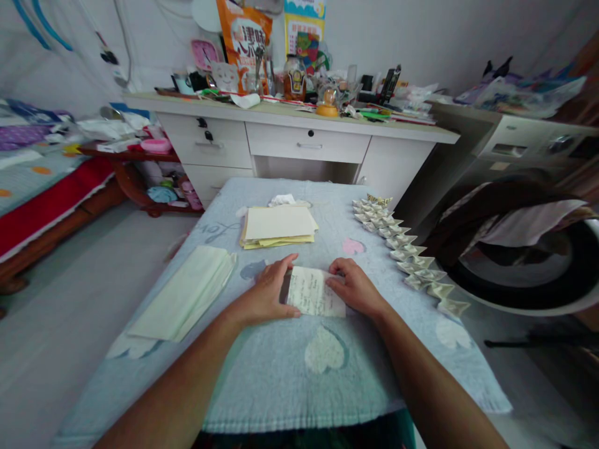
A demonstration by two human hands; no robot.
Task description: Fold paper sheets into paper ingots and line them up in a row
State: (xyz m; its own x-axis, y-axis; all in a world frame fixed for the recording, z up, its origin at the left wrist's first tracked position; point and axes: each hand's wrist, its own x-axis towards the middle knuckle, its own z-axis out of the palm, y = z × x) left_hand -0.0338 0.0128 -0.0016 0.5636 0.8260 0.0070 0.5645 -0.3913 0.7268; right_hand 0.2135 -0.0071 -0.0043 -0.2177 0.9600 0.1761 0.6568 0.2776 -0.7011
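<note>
A small written sheet of paper (311, 292) lies on the cloth-covered table in front of me, with handwriting on its face and a dark strip at its left end. My left hand (269, 292) grips its left end, thumb on the near edge and fingers at the far edge. At the right end, my right hand (353, 288) has its thumb and curled fingers closed on the paper. Farther back sits a stack of cream and yellow paper (281, 224). To the left lies a pile of pale folded sheets (187, 293). Folded paper boats (405, 249) form rows along the right side.
A blue tablecloth (281, 368) with heart patterns covers the table. Crumpled white tissue (282, 199) lies behind the stack. Beyond stands a white desk (309, 140) crowded with jars and packets. A washing machine (515, 143) with its door open is at the right, a bed (56, 193) at the left.
</note>
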